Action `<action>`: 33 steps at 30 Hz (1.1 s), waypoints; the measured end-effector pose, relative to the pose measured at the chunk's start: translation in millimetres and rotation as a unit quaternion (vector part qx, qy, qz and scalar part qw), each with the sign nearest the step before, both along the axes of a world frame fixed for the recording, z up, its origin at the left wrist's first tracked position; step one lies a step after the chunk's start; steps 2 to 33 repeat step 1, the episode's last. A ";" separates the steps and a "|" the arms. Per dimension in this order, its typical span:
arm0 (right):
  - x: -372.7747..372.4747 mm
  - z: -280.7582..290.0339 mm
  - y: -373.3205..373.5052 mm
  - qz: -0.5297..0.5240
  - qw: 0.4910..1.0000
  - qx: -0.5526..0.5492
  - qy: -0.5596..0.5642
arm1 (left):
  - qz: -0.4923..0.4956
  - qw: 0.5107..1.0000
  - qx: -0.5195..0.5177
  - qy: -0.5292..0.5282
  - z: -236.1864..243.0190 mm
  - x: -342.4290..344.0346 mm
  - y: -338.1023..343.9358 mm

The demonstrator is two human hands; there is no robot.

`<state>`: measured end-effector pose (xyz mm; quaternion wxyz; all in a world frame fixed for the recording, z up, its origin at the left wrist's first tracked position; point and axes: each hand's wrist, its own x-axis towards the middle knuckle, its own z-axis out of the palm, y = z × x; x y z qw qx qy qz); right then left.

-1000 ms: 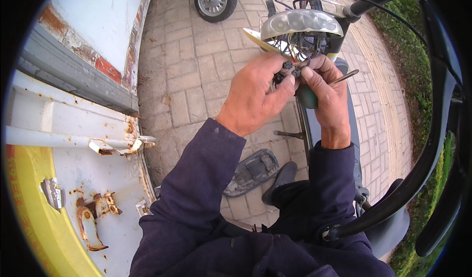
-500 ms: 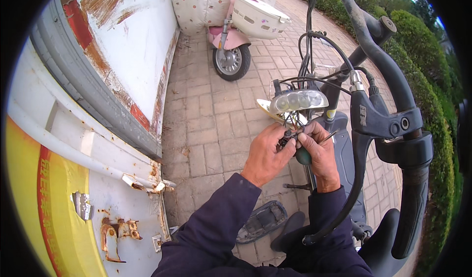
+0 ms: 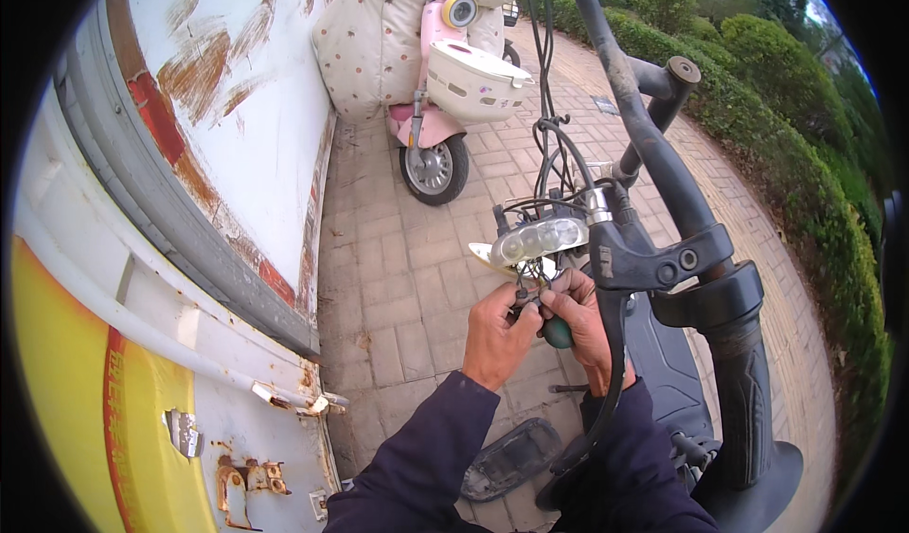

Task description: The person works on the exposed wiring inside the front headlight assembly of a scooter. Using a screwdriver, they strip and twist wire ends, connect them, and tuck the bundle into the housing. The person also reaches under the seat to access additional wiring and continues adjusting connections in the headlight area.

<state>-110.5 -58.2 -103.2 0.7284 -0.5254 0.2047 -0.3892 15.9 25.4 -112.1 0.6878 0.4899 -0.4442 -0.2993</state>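
- My left hand (image 3: 499, 331) sits just below centre of the frame, fingers curled in tight around a small dark part under the headlight; I cannot make out what that part is.
- My right hand (image 3: 579, 313) is pressed against the left one, closed around a tool with a green handle (image 3: 557, 332), whose rounded end pokes out between the two hands.
- The headlight (image 3: 538, 240), a silvery oblong lamp, hangs just above both hands at mid-frame, with thin wires running down from it towards my fingers.
- The black handlebar (image 3: 653, 159) sweeps from the top centre down to the lower right, ending in a thick rubber grip (image 3: 748, 410); a brake lever clamp (image 3: 663, 260) sits on it beside the lamp.
- Black cables (image 3: 546, 126) loop up from the lamp area towards the top of the frame.
- A pink scooter (image 3: 437, 107) with a white front basket stands in the upper centre, on brick paving (image 3: 398, 277).
- A white, rust-streaked vehicle panel (image 3: 218, 126) fills the left side, yellow at the lower left.
- A green hedge (image 3: 805, 135) runs along the right edge.
- My dark shoe (image 3: 511, 457) shows at the bottom centre.
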 end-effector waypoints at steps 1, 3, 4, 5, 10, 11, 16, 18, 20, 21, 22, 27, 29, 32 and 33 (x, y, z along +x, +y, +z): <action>1.0 -6.1 -3.5 -0.008 1.000 0.004 0.005 | 0.001 1.000 -0.024 -0.015 -0.9 0.9 -0.5; 1.0 -6.1 -3.5 -0.008 1.000 0.004 0.005 | 0.001 1.000 -0.024 -0.015 -0.9 0.9 -0.5; 1.0 -6.1 -3.5 -0.008 1.000 0.004 0.005 | 0.001 1.000 -0.024 -0.015 -0.9 0.9 -0.5; 1.0 -6.1 -3.5 -0.008 1.000 0.004 0.005 | 0.001 1.000 -0.024 -0.015 -0.9 0.9 -0.5; 1.0 -6.1 -3.5 -0.008 1.000 0.004 0.005 | 0.001 1.000 -0.024 -0.015 -0.9 0.9 -0.5; 1.0 -6.1 -3.5 -0.008 1.000 0.004 0.005 | 0.001 1.000 -0.024 -0.015 -0.9 0.9 -0.5; 1.0 -6.1 -3.5 -0.008 1.000 0.004 0.005 | 0.001 1.000 -0.024 -0.015 -0.9 0.9 -0.5; 1.0 -6.1 -3.5 -0.008 1.000 0.004 0.005 | 0.001 1.000 -0.024 -0.015 -0.9 0.9 -0.5; 1.0 -6.1 -3.5 -0.008 1.000 0.004 0.005 | 0.001 1.000 -0.024 -0.015 -0.9 0.9 -0.5; 1.0 -6.1 -3.5 -0.008 1.000 0.004 0.005 | 0.001 1.000 -0.024 -0.015 -0.9 0.9 -0.5; 1.0 -6.1 -3.5 -0.008 1.000 0.004 0.005 | 0.001 1.000 -0.024 -0.015 -0.9 0.9 -0.5; 1.0 -6.1 -3.5 -0.008 1.000 0.004 0.005 | 0.001 1.000 -0.024 -0.015 -0.9 0.9 -0.5; 1.0 -6.1 -3.5 -0.008 1.000 0.004 0.005 | 0.001 1.000 -0.024 -0.015 -0.9 0.9 -0.5; 1.0 -6.1 -3.5 -0.008 1.000 0.004 0.005 | 0.001 1.000 -0.024 -0.015 -0.9 0.9 -0.5; 1.0 -6.1 -3.5 -0.008 1.000 0.004 0.005 | 0.001 1.000 -0.024 -0.015 -0.9 0.9 -0.5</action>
